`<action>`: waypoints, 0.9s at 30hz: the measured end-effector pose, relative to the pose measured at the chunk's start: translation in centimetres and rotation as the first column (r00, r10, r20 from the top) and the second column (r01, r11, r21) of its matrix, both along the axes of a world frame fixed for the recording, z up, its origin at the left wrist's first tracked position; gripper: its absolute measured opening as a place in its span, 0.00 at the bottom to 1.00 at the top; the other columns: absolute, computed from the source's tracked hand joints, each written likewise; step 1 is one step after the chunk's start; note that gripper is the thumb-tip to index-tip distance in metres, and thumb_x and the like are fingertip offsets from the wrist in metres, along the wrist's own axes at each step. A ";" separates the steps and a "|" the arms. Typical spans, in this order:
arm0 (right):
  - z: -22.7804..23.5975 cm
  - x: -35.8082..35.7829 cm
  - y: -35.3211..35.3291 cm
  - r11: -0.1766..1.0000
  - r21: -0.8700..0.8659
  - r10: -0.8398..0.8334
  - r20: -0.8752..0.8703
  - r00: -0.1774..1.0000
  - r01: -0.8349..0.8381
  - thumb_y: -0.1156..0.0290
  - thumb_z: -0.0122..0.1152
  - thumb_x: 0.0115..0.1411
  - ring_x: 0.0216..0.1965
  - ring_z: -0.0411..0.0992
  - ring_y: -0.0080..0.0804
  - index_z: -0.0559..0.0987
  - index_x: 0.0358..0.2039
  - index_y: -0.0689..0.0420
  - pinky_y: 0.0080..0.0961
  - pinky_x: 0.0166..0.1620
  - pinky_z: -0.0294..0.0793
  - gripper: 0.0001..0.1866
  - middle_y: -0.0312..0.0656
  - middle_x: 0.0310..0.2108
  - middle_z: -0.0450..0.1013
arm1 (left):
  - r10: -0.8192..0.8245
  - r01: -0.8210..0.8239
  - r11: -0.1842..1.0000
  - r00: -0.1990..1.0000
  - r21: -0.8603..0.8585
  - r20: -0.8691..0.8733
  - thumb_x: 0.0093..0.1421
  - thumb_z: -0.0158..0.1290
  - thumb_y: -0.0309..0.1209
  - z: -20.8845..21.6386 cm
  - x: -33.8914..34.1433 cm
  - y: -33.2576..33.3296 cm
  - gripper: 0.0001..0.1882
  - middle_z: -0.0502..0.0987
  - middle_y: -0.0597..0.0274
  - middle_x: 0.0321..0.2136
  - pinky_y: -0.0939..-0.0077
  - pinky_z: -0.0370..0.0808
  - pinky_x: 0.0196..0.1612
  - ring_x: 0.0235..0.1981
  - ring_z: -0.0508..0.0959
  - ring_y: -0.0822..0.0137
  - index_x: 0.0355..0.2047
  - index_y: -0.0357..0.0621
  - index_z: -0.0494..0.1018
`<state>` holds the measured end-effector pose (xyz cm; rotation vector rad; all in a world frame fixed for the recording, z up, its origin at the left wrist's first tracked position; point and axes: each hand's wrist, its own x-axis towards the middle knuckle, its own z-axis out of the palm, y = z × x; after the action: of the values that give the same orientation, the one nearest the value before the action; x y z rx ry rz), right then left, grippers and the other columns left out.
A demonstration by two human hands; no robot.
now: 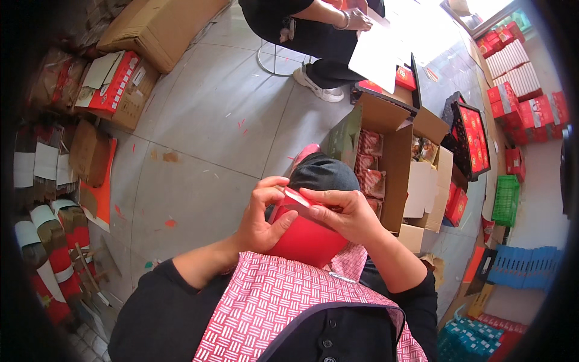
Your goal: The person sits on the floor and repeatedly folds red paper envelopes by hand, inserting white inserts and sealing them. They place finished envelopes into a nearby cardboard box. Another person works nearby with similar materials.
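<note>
Over my lap I hold a red paper box (304,240), its upper end toward my fingers and a pale flap edge (297,198) showing there. My left hand (260,216) grips its left side, the thumb lying on the red face and the fingers behind. On the right, my right hand (348,216) pinches the upper edge between thumb and forefinger. Its other fingers are curled and partly hidden. Beneath the box lies my red-and-white patterned apron (253,301).
An open carton (392,163) of wrapped red packs stands close on my right, beside another carton (431,187). Beyond it is a dark tray (469,136) of red boxes. Another person's hand (360,20) is over a white table (380,57). Cartons (158,30) line the left.
</note>
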<state>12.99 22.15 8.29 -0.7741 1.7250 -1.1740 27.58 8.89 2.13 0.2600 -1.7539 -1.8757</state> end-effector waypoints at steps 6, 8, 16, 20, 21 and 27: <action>-1.1 -0.2 0.0 0.996 -0.085 -0.022 -0.033 0.999 0.019 0.73 0.63 0.56 0.37 0.75 0.21 0.78 0.46 0.59 0.18 0.41 0.73 0.16 0.45 0.36 0.79 | -0.096 0.169 0.911 0.974 -0.375 0.205 0.49 0.63 0.30 2.0 0.1 -0.9 0.14 0.61 0.47 0.54 0.63 0.67 0.52 0.56 0.64 0.52 0.35 0.44 0.73; -1.0 -0.3 -0.1 0.996 -0.089 0.003 -0.020 1.000 -0.005 0.76 0.62 0.56 0.39 0.74 0.20 0.78 0.46 0.59 0.17 0.42 0.73 0.16 0.44 0.38 0.78 | -0.133 0.178 0.935 0.978 -0.305 0.162 0.49 0.63 0.27 1.8 0.2 -0.8 0.13 0.60 0.47 0.55 0.64 0.68 0.52 0.54 0.66 0.54 0.34 0.44 0.73; -0.4 0.3 0.2 0.972 -0.167 0.114 -0.270 0.956 -0.163 0.76 0.62 0.54 0.41 0.76 0.35 0.80 0.43 0.58 0.24 0.44 0.75 0.14 0.49 0.42 0.76 | -0.199 0.193 0.944 0.980 -0.268 0.004 0.50 0.62 0.23 0.6 0.6 -1.0 0.15 0.57 0.47 0.57 0.67 0.69 0.53 0.51 0.70 0.59 0.37 0.45 0.71; -0.7 -0.1 0.6 0.964 -0.198 0.139 -0.204 0.969 -0.179 0.80 0.62 0.53 0.43 0.76 0.33 0.80 0.43 0.59 0.22 0.44 0.75 0.14 0.48 0.42 0.76 | -0.166 0.157 0.956 0.986 -0.248 -0.015 0.49 0.62 0.23 0.4 0.5 -0.7 0.14 0.61 0.49 0.55 0.67 0.69 0.53 0.51 0.70 0.57 0.36 0.43 0.72; -0.8 0.0 0.5 0.963 -0.203 0.129 -0.240 0.962 -0.180 0.80 0.62 0.53 0.43 0.76 0.33 0.80 0.42 0.59 0.23 0.43 0.75 0.14 0.48 0.42 0.76 | -0.154 0.157 0.957 0.988 -0.245 0.030 0.49 0.62 0.24 1.1 0.4 -0.8 0.14 0.62 0.49 0.54 0.66 0.69 0.53 0.51 0.70 0.57 0.37 0.42 0.72; -2.4 0.7 1.7 0.792 -0.331 -0.419 0.315 0.852 0.512 0.78 0.53 0.60 0.35 0.70 0.21 0.76 0.25 0.66 0.18 0.40 0.70 0.07 0.43 0.38 0.75 | -0.149 0.168 0.927 0.986 -0.337 0.080 0.52 0.59 0.23 1.1 -0.2 -1.1 0.14 0.73 0.52 0.41 0.67 0.68 0.50 0.45 0.72 0.58 0.39 0.40 0.70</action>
<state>13.66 23.90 5.85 -0.4179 1.5386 -1.9325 27.40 7.75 3.23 0.0355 -2.1557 -1.6407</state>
